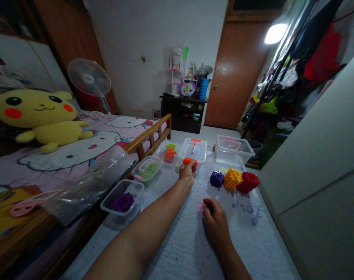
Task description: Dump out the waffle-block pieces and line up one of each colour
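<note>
My left hand (187,172) reaches forward, its fingers closed at the orange latch (189,160) on the near side of a clear lidded plastic box (185,149). Closer to me, my right hand (217,218) pinches a small pink translucent piece (201,207) just over the cloth-covered table. Beyond that hand, a blue-purple cluster (217,178), a yellow cluster (233,178) and a red cluster (248,182) of plastic pieces sit side by side. To the left, an uncovered clear box (107,206) holds purple pieces (122,202).
A pink-latched box (138,165) with green pieces and a clear container with orange pieces (170,154) line the table's left side. An empty-looking clear bin (235,155) stands at the far right. The wooden bed rail (147,136) borders the left; a pale cabinet (319,155) borders the right.
</note>
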`<state>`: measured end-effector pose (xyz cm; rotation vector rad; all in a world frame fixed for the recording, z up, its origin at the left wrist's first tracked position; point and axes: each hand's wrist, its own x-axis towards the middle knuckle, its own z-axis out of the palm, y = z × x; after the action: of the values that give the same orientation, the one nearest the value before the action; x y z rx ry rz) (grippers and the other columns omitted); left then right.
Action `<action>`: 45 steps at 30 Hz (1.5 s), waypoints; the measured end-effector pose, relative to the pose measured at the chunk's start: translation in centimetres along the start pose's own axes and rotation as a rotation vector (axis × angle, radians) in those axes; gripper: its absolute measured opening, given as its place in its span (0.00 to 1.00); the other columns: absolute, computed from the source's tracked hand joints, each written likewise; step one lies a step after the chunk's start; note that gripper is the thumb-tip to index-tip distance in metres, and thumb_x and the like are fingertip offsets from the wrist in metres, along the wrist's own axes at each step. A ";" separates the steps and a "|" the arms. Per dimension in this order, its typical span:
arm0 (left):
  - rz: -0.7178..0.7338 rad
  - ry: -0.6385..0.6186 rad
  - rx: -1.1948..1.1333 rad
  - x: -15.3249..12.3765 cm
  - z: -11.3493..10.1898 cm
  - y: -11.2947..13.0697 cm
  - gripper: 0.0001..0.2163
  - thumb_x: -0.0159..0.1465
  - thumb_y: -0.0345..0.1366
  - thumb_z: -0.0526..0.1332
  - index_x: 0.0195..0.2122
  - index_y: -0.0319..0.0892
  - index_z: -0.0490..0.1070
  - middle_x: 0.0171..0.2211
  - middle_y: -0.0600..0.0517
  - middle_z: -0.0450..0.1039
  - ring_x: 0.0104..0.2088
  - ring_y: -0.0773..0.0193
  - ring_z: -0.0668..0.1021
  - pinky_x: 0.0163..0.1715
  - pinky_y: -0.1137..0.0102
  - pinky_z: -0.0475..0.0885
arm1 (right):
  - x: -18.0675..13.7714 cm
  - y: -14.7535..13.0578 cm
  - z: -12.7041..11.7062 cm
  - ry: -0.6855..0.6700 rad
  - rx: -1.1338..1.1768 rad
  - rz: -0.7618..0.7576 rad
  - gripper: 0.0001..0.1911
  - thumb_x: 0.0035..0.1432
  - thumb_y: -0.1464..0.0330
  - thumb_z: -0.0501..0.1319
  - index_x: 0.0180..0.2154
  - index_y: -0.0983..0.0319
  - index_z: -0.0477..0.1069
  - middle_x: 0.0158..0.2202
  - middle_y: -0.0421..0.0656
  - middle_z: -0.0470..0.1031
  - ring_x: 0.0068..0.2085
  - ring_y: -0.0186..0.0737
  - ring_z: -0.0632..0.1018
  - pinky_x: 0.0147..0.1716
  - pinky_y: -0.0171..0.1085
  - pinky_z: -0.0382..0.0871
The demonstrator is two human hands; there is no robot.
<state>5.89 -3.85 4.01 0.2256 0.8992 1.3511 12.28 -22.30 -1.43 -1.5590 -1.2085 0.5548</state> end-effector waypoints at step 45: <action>1.151 -0.336 1.512 -3.0 -0.6 3.2 0.19 0.63 0.39 0.64 0.55 0.44 0.72 0.63 0.38 0.67 0.67 0.36 0.58 0.65 0.38 0.41 | -0.2 -1.1 0.0 0.030 0.006 -0.028 0.11 0.54 0.70 0.56 0.36 0.61 0.76 0.34 0.44 0.77 0.36 0.42 0.77 0.39 0.38 0.70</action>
<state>3.21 -5.94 6.86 2.3237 1.3987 1.2082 11.75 -22.57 -0.49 -1.5378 -1.2033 0.5149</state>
